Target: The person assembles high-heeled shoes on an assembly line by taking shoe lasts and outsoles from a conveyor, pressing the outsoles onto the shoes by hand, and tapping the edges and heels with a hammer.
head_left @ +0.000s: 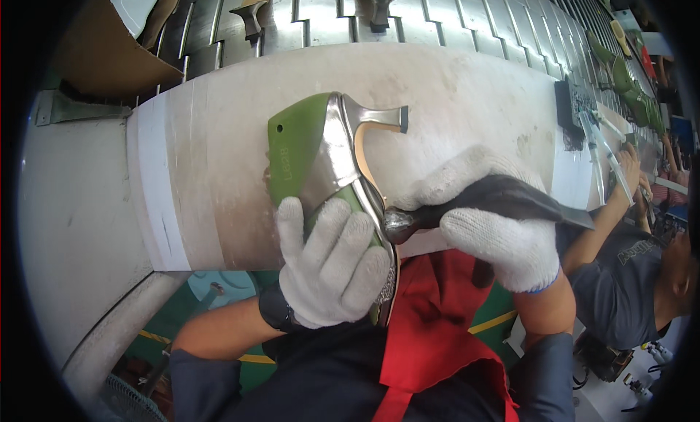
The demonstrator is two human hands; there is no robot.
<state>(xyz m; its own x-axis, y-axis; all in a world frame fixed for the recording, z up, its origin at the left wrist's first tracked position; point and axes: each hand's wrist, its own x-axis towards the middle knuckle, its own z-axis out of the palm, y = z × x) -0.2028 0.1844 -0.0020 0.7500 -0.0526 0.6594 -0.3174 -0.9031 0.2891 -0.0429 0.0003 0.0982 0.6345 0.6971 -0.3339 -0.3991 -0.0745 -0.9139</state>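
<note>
A silver high-heeled shoe [337,148] on a green shoe last [299,141] lies on its side, heel to the right, its toe end toward me. My left hand [332,265], in a white knit glove, is closed around its front part. In my gloved right hand [496,232] is a dark shoemaker's hammer [503,197]. Its round metal face is at the edge of the shoe's sole, beside my left fingertips; whether it touches cannot be told. Most of the hammer's handle is hidden by my fingers.
The pale, worn work surface [226,152] lies beneath the shoe. Beyond it runs a slatted metal conveyor [313,21] carrying other heeled shoes [379,6]. Brown cardboard [109,50] stands at the far left. At right are syringe-like tubes [609,156] and a co-worker [620,276].
</note>
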